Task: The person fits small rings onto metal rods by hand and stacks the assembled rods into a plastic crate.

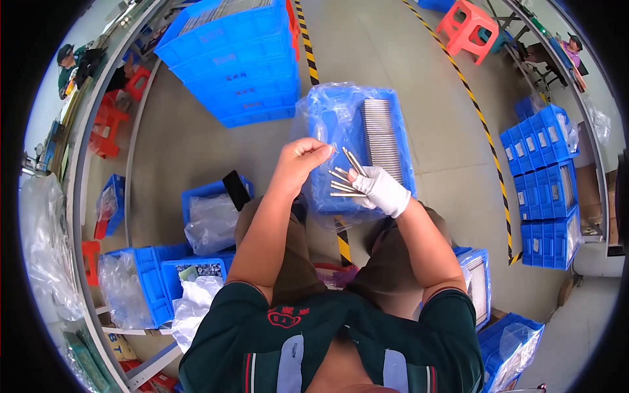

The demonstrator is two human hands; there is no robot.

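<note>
My right hand [383, 190], in a white glove, grips several slim metal rods [347, 185] that fan out toward the left. Close by on the left, my bare left hand [303, 164] has thumb and fingers pinched together; what they hold, if anything, is too small to make out. Both hands are over a blue plastic crate [405, 141] lined with a clear plastic bag [324, 118]. Along the crate's right side lies a neat row of similar metal rods [379, 131], and its left part shows only the crumpled bag.
Stacked blue crates [242, 72] stand at the far left, more crates [540, 180] at the right. Beside my left leg are a bagged crate [213, 216] and a dark phone-like slab [236, 190]. Yellow-black tape [488, 124] marks the floor; a red stool [466, 29] stands far right. Other people sit at benches.
</note>
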